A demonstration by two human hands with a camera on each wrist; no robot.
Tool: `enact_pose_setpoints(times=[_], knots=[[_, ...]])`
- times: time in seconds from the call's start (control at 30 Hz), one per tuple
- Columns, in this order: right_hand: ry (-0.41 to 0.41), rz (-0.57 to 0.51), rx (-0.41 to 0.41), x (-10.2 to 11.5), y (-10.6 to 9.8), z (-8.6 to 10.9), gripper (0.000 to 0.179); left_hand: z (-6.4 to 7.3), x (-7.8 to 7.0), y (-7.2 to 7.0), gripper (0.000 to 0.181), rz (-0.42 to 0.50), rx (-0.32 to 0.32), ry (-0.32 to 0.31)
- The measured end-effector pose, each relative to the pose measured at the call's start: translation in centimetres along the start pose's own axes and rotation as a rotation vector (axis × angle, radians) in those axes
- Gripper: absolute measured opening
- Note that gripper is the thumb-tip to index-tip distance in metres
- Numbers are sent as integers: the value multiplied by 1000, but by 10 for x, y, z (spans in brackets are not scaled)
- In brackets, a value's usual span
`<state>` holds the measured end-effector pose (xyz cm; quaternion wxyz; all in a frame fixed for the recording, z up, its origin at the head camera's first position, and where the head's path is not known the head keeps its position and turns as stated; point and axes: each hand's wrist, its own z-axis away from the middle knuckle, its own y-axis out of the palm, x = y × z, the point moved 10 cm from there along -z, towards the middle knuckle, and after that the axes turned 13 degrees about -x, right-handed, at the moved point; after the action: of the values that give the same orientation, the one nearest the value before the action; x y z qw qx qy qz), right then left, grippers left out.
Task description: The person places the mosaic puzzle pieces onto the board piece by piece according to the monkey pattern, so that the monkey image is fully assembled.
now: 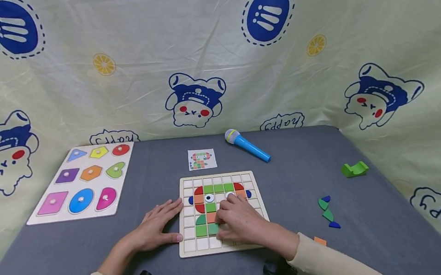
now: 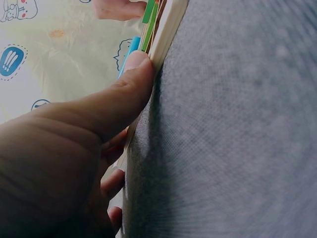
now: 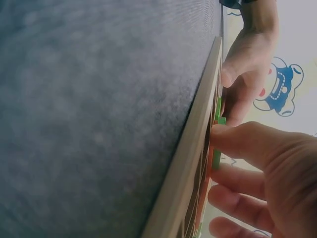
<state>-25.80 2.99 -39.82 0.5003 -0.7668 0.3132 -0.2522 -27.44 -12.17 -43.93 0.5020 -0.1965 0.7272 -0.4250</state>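
A wooden grid board (image 1: 226, 247) lies on the grey table with red, green, orange and blue tiles in its squares, plus a white eye tile (image 1: 209, 198). My left hand (image 1: 154, 227) rests at the board's left edge, fingers stretched along it and thumb (image 2: 133, 74) against the side. Over the middle of the board my right hand (image 1: 240, 221) pinches a green tile (image 3: 216, 157) between thumb and fingers. That tile sits close on the lower rows, beside a lighter green square (image 1: 201, 231). My right hand covers part of the board and of a second eye tile.
A small pattern card (image 1: 201, 159) and blue toy microphone (image 1: 251, 148) lie behind the board. Back left is a white shape puzzle (image 1: 72, 216). On the right are a green curved block (image 1: 354, 169), several green and blue pieces (image 1: 328, 215) and an orange piece (image 1: 320, 241).
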Motion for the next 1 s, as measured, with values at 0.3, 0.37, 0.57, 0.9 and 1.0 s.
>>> enact_pose_setpoints(times=[0.3, 0.37, 0.57, 0.9, 1.0], knots=[[27, 6, 36, 1, 3, -4, 17, 0, 1, 1, 83, -3, 1, -4], [33, 6, 44, 0, 4, -4, 16, 0, 1, 1, 83, -2, 0, -5], [46, 11, 51, 0, 5, -4, 20, 0, 1, 1, 83, -3, -2, -3], [61, 53, 51, -1, 5, -5, 21, 0, 1, 1, 83, -4, -7, 2], [68, 59, 58, 0, 5, -6, 19, 0, 1, 1, 83, -4, -8, 1]])
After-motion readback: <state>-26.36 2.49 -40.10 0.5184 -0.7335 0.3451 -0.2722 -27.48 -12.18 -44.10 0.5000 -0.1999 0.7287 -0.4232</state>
